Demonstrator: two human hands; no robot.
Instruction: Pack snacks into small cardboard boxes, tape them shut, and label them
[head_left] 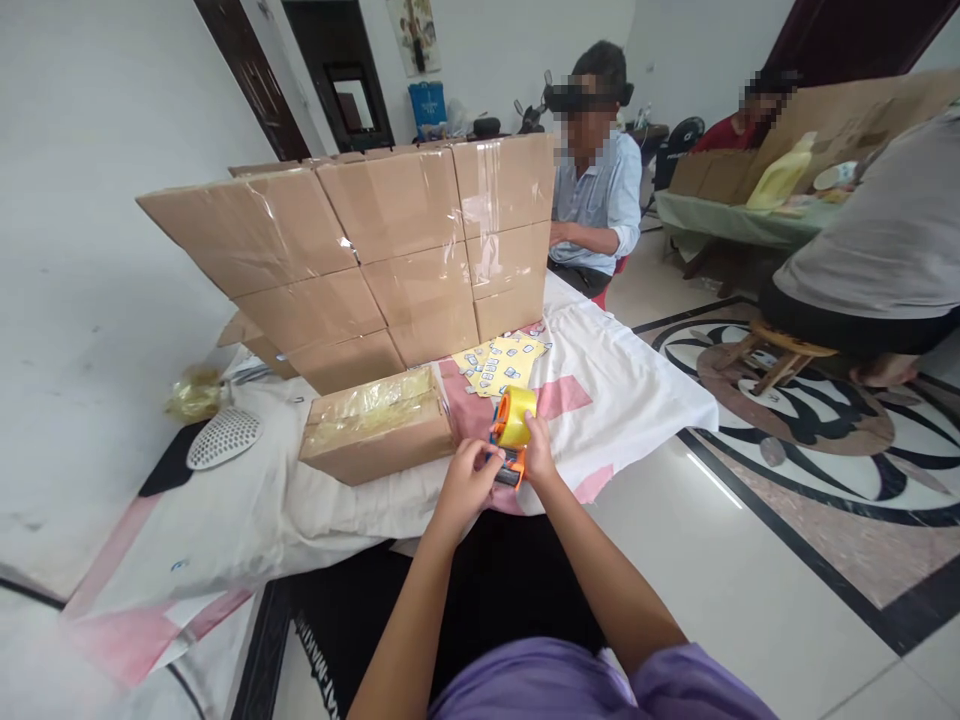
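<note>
Both of my hands are together at the front edge of the cloth-covered table. My right hand (pixel 538 450) is closed on a tape dispenser (pixel 517 418) with an orange and blue frame and a roll of yellowish tape. The fingers of my left hand (pixel 474 475) are pinched at the dispenser's lower front end; whether a tape end is between them is too small to tell. Just left of the hands lies a closed cardboard box (pixel 382 440), its top covered with shiny yellowish tape. Behind the dispenser are yellow printed sheets (pixel 504 362).
A tall wall of taped cardboard (pixel 405 250) stands across the table behind the box. On the left lie a white perforated piece (pixel 225 438) and a crumpled ball of tape (pixel 196 395). A person (pixel 596 190) sits beyond the cardboard; others sit at a second table (pixel 750 222).
</note>
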